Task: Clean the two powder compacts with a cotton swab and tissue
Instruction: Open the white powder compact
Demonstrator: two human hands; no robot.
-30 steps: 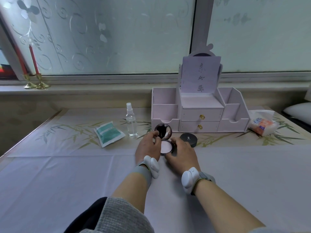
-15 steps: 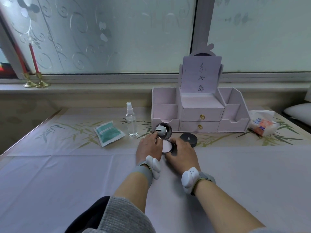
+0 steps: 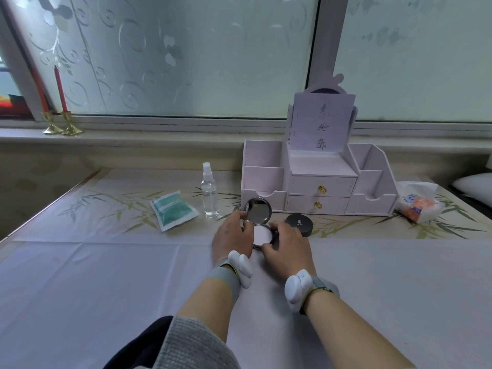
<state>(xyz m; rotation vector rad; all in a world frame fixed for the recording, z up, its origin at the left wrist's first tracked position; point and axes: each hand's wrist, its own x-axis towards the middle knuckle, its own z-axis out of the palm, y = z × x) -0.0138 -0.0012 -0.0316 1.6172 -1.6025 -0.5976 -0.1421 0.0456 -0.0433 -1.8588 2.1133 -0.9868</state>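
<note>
An open black powder compact (image 3: 259, 234) lies on the table between my hands, its mirrored lid (image 3: 257, 210) standing up and its pale powder pan showing. My left hand (image 3: 233, 235) grips the compact's left side, fingers at the lid's hinge edge. My right hand (image 3: 286, 245) holds the base from the right and front. A second black compact (image 3: 299, 223), closed, sits just behind my right hand. A green-and-white packet (image 3: 173, 210) lies to the left and a tissue pack (image 3: 416, 206) at the far right.
A clear spray bottle (image 3: 209, 194) stands left of the pale organizer with drawers (image 3: 316, 182). Two red candles in brass holders (image 3: 62, 113) stand on the window ledge. A white cloth (image 3: 106, 275) covers the near table.
The compact's lid has tilted further upright, so its mirror faces me more. Both hands stay on the compact in nearly the same place.
</note>
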